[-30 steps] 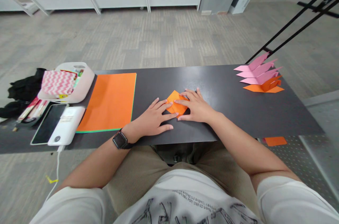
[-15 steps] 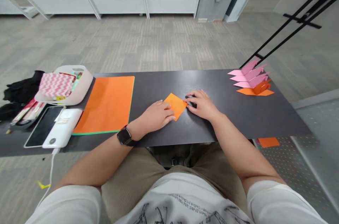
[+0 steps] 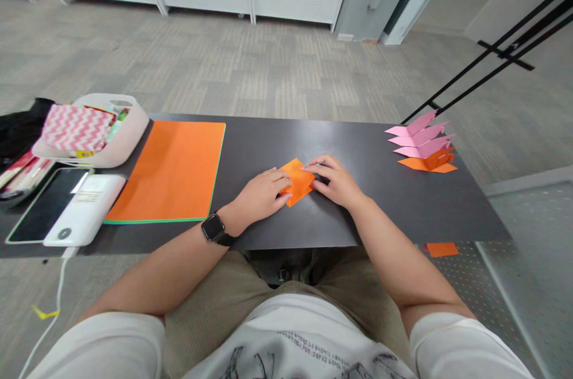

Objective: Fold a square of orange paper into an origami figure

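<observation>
On the black table in front of me lies a small folded piece of orange origami paper (image 3: pixel 299 182), roughly a diamond with a flap raised at its right side. My left hand (image 3: pixel 264 193), wearing a black watch (image 3: pixel 213 227), grips its left edge with bent fingers and holds it against the tabletop. My right hand (image 3: pixel 336 181) has its right corner between thumb and fingers, and the fingertips cover part of the flap. Farther right, several folded paper birds stand in a row, pink birds (image 3: pixel 414 139) behind an orange bird (image 3: pixel 428 162).
A stack of large orange sheets (image 3: pixel 172 170) lies left of my hands, green showing at its edge. Beyond it are a white power bank (image 3: pixel 85 212) with a cable, a phone (image 3: pixel 45 206) and a white basket (image 3: pixel 134 128). Orange paper (image 3: pixel 442 249) shows below the table's front edge.
The right corner of the orange paper, flat before, is now lifted and folded inward by my right hand. My left hand stays on the left edge. The view has shifted slightly.
</observation>
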